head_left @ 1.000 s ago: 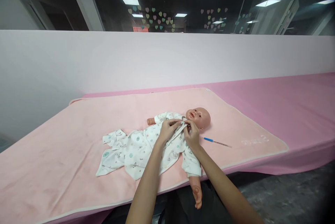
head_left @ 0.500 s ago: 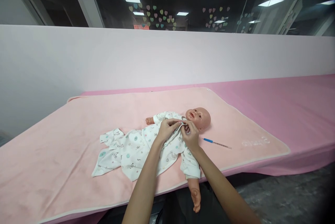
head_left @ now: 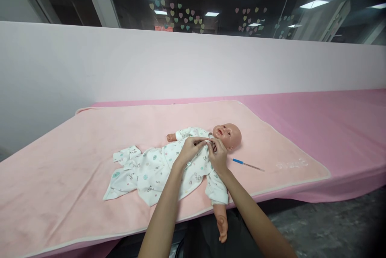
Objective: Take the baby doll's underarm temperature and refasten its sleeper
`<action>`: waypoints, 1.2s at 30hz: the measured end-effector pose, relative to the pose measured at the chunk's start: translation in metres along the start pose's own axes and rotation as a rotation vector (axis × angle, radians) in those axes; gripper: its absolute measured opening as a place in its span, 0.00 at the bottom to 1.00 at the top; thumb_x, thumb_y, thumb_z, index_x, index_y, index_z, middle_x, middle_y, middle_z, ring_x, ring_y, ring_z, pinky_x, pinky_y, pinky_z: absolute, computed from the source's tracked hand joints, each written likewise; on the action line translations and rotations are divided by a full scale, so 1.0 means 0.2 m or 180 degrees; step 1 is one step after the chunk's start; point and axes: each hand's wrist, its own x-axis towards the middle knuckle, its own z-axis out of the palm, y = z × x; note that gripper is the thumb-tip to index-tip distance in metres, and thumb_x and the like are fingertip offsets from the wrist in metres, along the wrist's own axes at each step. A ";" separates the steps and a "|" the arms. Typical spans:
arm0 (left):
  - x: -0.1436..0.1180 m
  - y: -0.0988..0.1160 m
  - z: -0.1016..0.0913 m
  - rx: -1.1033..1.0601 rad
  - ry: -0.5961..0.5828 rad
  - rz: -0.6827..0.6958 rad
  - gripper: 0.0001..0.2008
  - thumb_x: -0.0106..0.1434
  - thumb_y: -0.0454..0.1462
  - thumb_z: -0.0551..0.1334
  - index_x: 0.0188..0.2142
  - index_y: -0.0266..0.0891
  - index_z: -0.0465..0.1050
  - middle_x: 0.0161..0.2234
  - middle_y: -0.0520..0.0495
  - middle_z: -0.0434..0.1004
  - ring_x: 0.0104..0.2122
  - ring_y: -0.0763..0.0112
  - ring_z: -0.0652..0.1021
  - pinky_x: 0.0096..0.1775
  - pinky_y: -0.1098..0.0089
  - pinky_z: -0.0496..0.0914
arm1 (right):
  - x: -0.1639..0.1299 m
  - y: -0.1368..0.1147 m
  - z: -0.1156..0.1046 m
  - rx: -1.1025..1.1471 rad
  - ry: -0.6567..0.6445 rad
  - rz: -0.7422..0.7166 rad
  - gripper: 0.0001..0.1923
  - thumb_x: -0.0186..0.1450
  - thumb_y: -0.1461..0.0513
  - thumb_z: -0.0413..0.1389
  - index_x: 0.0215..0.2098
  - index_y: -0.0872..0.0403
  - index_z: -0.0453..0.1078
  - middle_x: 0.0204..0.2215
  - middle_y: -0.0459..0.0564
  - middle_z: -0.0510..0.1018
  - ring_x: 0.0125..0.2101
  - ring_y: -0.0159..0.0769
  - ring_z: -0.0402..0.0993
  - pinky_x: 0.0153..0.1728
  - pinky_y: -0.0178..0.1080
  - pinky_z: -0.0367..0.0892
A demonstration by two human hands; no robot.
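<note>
On the pink blanket (head_left: 90,137) lies a doll (head_left: 226,135); the left hand (head_left: 189,149) and right hand (head_left: 217,156) both pinch its romper (head_left: 157,167) collar below the chin.

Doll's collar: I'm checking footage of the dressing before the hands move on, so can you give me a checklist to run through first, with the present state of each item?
1. Both hands at the collar: left hand and right hand pinch the romper just below the chin: ok.
2. Collar fastener closed: hidden by the fingers: cannot tell.
3. Doll lying face up on the blanket: ok.
4. Doll fully on the blanket: its near arm hangs past the front edge: not ok.
5. Thermometer apart from the hands, beside the head: ok.
</note>
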 end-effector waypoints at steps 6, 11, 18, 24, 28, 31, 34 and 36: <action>0.00 -0.03 0.00 0.0252 0.0084 -0.0028 0.15 0.59 0.42 0.58 0.42 0.37 0.75 0.35 0.45 0.78 0.35 0.67 0.76 0.40 0.69 0.68 | 0.01 -0.02 -0.01 0.0162 -0.0028 -0.0071 0.12 0.66 0.62 0.45 0.37 0.53 0.70 0.33 0.51 0.75 0.37 0.37 0.71 0.39 0.40 0.67; -0.01 -0.01 -0.01 0.0532 0.0030 -0.0058 0.14 0.60 0.41 0.56 0.41 0.36 0.75 0.31 0.47 0.76 0.31 0.70 0.73 0.36 0.71 0.66 | 0.01 -0.01 0.00 0.0177 0.0140 -0.0041 0.09 0.65 0.62 0.47 0.36 0.53 0.70 0.31 0.50 0.75 0.33 0.36 0.71 0.36 0.39 0.68; -0.01 -0.03 0.00 0.0182 0.0097 -0.0126 0.13 0.59 0.41 0.57 0.38 0.36 0.74 0.31 0.47 0.74 0.32 0.70 0.73 0.37 0.70 0.66 | 0.01 -0.03 -0.01 0.0137 0.0004 -0.0252 0.10 0.65 0.62 0.47 0.37 0.53 0.70 0.33 0.52 0.76 0.36 0.37 0.72 0.38 0.41 0.68; 0.00 -0.04 0.00 -0.0214 0.0157 -0.0086 0.15 0.56 0.41 0.61 0.42 0.36 0.70 0.29 0.49 0.74 0.31 0.72 0.73 0.34 0.73 0.65 | 0.01 -0.02 -0.02 -0.0060 -0.0024 -0.0362 0.09 0.63 0.61 0.49 0.38 0.53 0.70 0.31 0.51 0.75 0.32 0.36 0.70 0.36 0.40 0.67; -0.01 -0.04 0.00 -0.0345 0.0209 -0.0027 0.14 0.56 0.39 0.61 0.42 0.38 0.68 0.28 0.51 0.73 0.29 0.75 0.73 0.32 0.74 0.64 | 0.00 -0.01 -0.01 -0.0177 -0.0116 -0.0432 0.08 0.63 0.62 0.49 0.37 0.53 0.69 0.30 0.50 0.74 0.32 0.36 0.68 0.37 0.39 0.66; -0.02 -0.03 0.01 -0.0402 0.0204 -0.0059 0.14 0.55 0.38 0.61 0.41 0.37 0.67 0.27 0.51 0.72 0.28 0.75 0.73 0.32 0.74 0.64 | -0.01 0.01 0.00 -0.0326 -0.0150 -0.0483 0.07 0.62 0.63 0.49 0.34 0.54 0.68 0.28 0.49 0.72 0.31 0.36 0.67 0.36 0.38 0.64; -0.04 0.00 0.01 -0.0209 0.0197 -0.0122 0.16 0.55 0.39 0.62 0.43 0.37 0.67 0.29 0.50 0.73 0.26 0.76 0.71 0.30 0.74 0.63 | -0.01 0.02 0.00 -0.0441 -0.0174 -0.0430 0.06 0.61 0.63 0.49 0.32 0.54 0.68 0.26 0.48 0.70 0.30 0.35 0.66 0.34 0.37 0.63; -0.08 0.03 0.01 0.0075 0.0252 -0.0100 0.17 0.55 0.40 0.63 0.44 0.38 0.68 0.32 0.49 0.74 0.26 0.76 0.70 0.30 0.74 0.63 | -0.01 0.02 0.00 -0.0418 -0.0164 -0.0347 0.06 0.62 0.63 0.49 0.32 0.54 0.67 0.26 0.47 0.70 0.29 0.34 0.65 0.33 0.36 0.62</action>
